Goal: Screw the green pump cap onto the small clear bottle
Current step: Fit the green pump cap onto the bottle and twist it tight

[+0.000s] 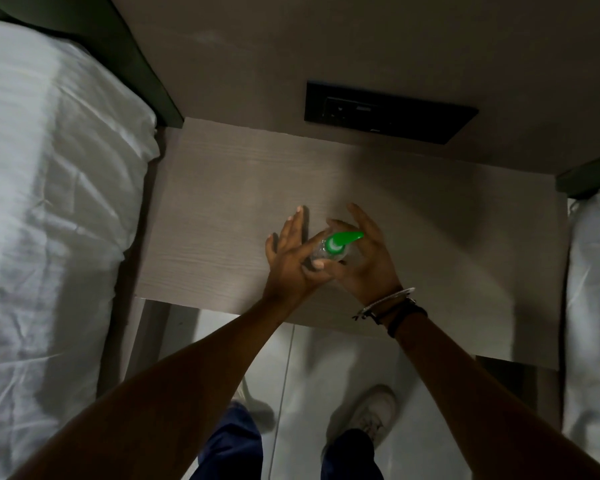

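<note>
Fingers of your left hand (pixel 289 261) were spread and mostly straight, pointing toward the far side, while the thumb reached across to press the near side of the small clear bottle (pixel 321 253). Your right hand (pixel 364 258) was cupped around the bottle from the right, its fingers curved loosely with the thumb on the far side and gaps visible between the digits; whether that palm actually touched the bottle, I cannot tell. Between your two hands the bottle stood upright over the grey wood-grain table (pixel 222 209), near its near edge. On top of the bottle sat the green pump cap (pixel 340 242), its spout pointing right toward your right palm. Whether the cap was fully threaded down could not be judged from above.

You wore a metal bangle (pixel 388 301) and a dark band (pixel 406 318) on your right wrist. To the left of the table lay a bed with white bedding (pixel 49 202), and another strip of white bedding (pixel 593 289) showed on the right. On the wall beyond the table's far edge sat a black socket panel (pixel 388 112). Below the table your shoes (pixel 374 410) rested on a pale floor.
</note>
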Available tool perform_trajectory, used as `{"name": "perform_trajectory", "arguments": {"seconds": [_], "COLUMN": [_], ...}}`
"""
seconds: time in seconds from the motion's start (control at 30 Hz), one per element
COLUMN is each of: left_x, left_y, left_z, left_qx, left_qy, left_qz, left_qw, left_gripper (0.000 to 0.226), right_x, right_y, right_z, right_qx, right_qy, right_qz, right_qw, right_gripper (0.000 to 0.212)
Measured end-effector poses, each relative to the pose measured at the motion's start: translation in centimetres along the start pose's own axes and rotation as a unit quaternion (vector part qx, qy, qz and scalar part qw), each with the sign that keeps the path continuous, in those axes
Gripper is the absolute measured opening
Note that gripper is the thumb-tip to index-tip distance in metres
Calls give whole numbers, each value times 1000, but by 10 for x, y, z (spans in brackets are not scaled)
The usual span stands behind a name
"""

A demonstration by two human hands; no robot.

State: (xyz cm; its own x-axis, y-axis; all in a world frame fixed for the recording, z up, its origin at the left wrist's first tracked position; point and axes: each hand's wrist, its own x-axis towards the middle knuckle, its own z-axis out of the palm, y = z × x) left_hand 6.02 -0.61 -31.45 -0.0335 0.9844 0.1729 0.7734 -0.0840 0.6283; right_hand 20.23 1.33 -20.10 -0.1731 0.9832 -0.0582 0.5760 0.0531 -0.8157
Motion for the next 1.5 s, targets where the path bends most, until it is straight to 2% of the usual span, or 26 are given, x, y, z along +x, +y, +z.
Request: {"name": "perform_trajectory", "arguments": {"seconds": [0.07, 0.13, 0.27, 0.33, 0.43, 0.5, 0.57, 0.7, 0.87, 1.03, 1.13, 1.23, 1.3, 1.43, 1.5], "left_x": [2, 0, 0, 0, 0, 3, 14, 48, 62, 63, 64, 62, 62, 65, 63], "left_y": [-2, 1, 9, 11, 16, 18, 20, 13, 12, 11, 8, 5, 7, 5, 5], "left_z": [-2, -3, -3, -4, -11, -21, -33, -48, -52, -53, -51, -47, -49, -52, -52], "left_qx": [5, 13, 10, 10, -7, -78, -132, -111, -67, -64, -68, -94, -127, -83, -65], "left_qy": [-14, -17, -15, -19, -42, -102, -192, -312, -378, -391, -405, -410, -416, -409, -406], "left_qz": [12, 15, 9, -3, -16, -25, -32, 17, 22, 23, 9, 9, -13, 20, 12], "left_qw": [1000, 1000, 1000, 1000, 999, 991, 972, 944, 923, 918, 912, 907, 901, 908, 911], "left_gripper": [47, 53, 49, 49, 55, 63, 69, 66, 65, 62, 68, 70, 69, 50, 60], "right_x": [-1, -2, 1, 1, 2, 1, 1, -2, -16, -24, -28, -27, -27, -24, -28], "right_y": [4, 3, -12, -13, -4, 0, 1, 3, -3, -17, -28, -37, -41, -49, -52], "right_z": [-1, -2, 3, 3, -5, -13, -21, -18, -2, -10, -20, -19, -14, -7, -7], "right_qx": [-9, -15, 34, 64, 21, -1, -27, -94, -135, -163, -236, -320, -341, -352, -374], "right_qy": [-3, 28, 101, 72, -11, -43, -43, 30, 99, 61, 65, 72, 79, 74, 58], "right_qz": [-10, -4, 20, 33, 34, 25, 8, -16, 9, 21, -9, -12, 2, 35, 54], "right_qw": [1000, 999, 994, 995, 999, 999, 999, 995, 986, 984, 970, 945, 937, 933, 924], "right_gripper": [45, 39, 60, 57, 40, 37, 33, 32, 33, 57, 45, 53, 55, 53, 57]}}
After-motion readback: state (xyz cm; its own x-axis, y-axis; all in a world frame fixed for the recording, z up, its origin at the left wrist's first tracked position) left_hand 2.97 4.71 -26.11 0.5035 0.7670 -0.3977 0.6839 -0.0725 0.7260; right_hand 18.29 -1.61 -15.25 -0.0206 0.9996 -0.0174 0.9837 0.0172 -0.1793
